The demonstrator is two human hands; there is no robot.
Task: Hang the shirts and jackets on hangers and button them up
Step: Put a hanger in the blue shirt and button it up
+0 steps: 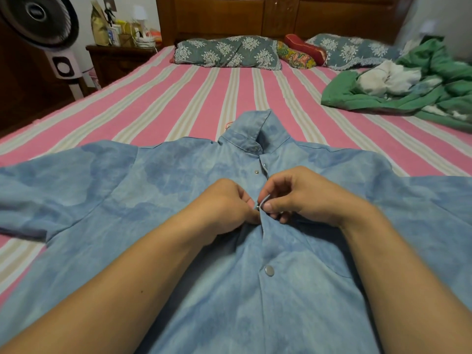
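A light blue denim shirt (158,180) lies spread flat on the striped bed, collar pointing away from me. My left hand (227,203) pinches the left edge of the front placket at mid-chest. My right hand (296,195) pinches the right edge, and a metal snap (258,206) shows between my thumbs. One snap below my hands (269,270) is fastened. Above my hands the placket gapes, with a snap stud (256,171) showing. A short orange-red piece (228,123) pokes out beside the collar; I cannot tell what it is.
The pink and beige striped sheet (178,98) covers the bed. Two floral pillows (224,52) lie by the wooden headboard. A green and white heap of cloth (408,80) sits at the right. A standing fan (40,24) and a cluttered nightstand (120,57) are at the left.
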